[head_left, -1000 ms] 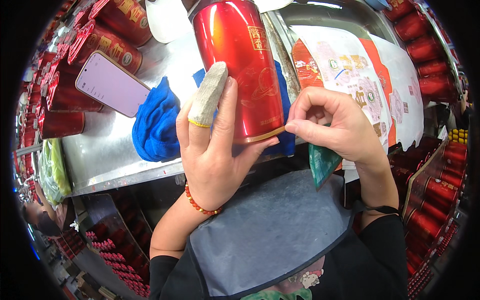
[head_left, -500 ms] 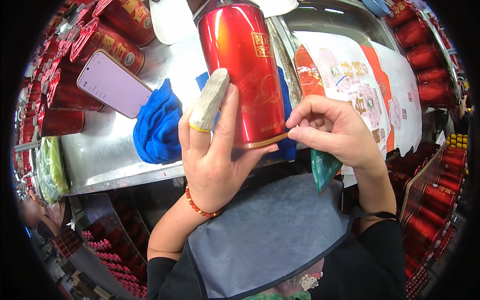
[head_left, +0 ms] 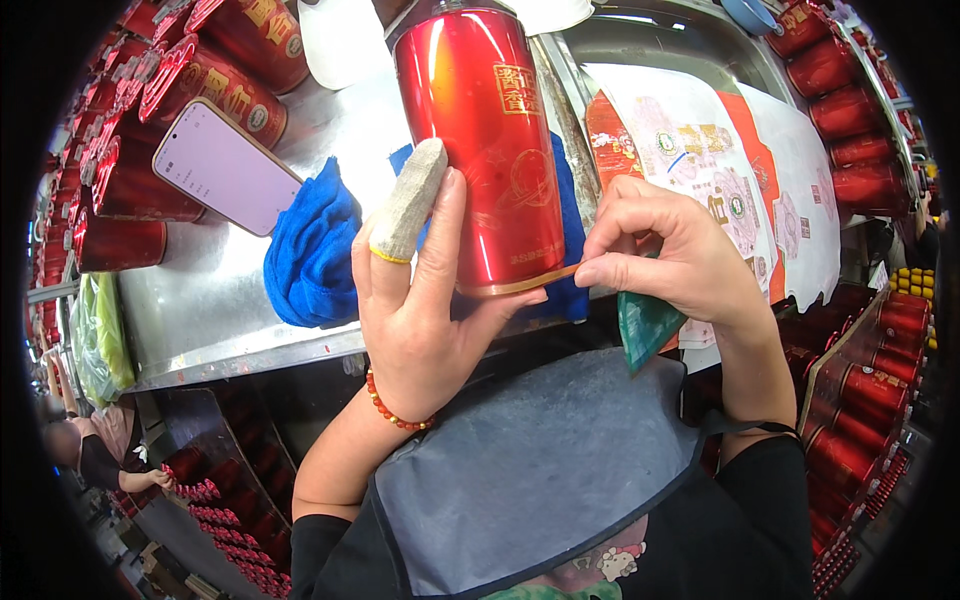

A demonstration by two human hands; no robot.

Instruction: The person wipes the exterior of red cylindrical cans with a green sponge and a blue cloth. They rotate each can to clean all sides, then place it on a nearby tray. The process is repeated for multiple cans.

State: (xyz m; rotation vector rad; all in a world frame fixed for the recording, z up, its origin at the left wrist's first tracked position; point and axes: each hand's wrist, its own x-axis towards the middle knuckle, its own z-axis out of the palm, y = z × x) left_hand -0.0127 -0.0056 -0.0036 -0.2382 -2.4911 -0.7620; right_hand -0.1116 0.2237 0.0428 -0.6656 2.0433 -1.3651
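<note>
My left hand [head_left: 425,320] wraps around a glossy red bottle [head_left: 490,170] with gold print, its base tilted toward me. A knitted grey finger cover [head_left: 410,200] with a yellow edge sits on one finger. Along the bottle's base runs a thin gold strip [head_left: 545,281]. Thumb and forefinger of my right hand [head_left: 660,250] pinch its end just right of the bottle. A green, pointed, flat scraper-like piece [head_left: 645,328] hangs below that hand, seemingly tucked in the other fingers. The bottle's top is cut off by the frame edge.
A blue cloth [head_left: 315,250] and a phone [head_left: 228,165] lie on the metal table [head_left: 200,340], left of the bottle. Printed label sheets [head_left: 680,130] lie to the right. Red bottles [head_left: 130,180] crowd the left; more stand in a crate [head_left: 850,430] at right. A co-worker's arm [head_left: 140,481] reaches toward bottles lower left.
The bottle's base has shifted slightly left with my left hand, and its print has turned a little. My right hand still pinches the strip. The co-worker's arm at lower left shows more clearly.
</note>
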